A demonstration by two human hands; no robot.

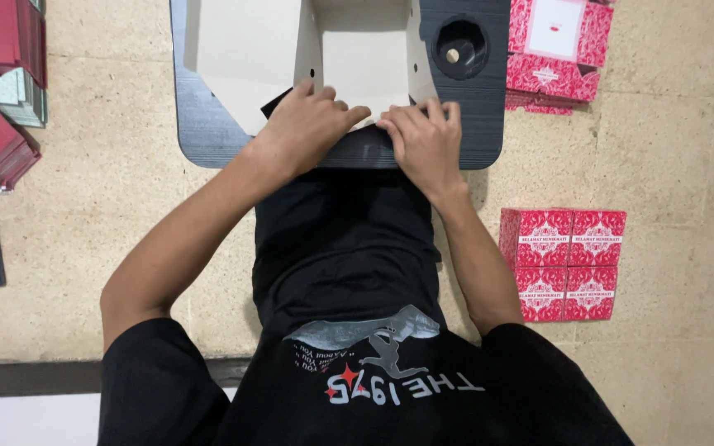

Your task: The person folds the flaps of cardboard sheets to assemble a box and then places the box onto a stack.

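Cardboard box blank (357, 62), pale and unfolded, lies on the dark worktop (473, 124) right before the person. The left hand (307, 128) and right hand (425, 142) press its near edge, fingers curled down flat on it rather than pinching. Crease best with even pressure from both hands along the fold.

left hand (307, 124), right hand (425, 140), both pressing flat

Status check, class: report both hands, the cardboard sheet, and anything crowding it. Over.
Left hand and right hand press flat on cardboard sheet. Sheet lies on black board. Red boxes to the right, apart.
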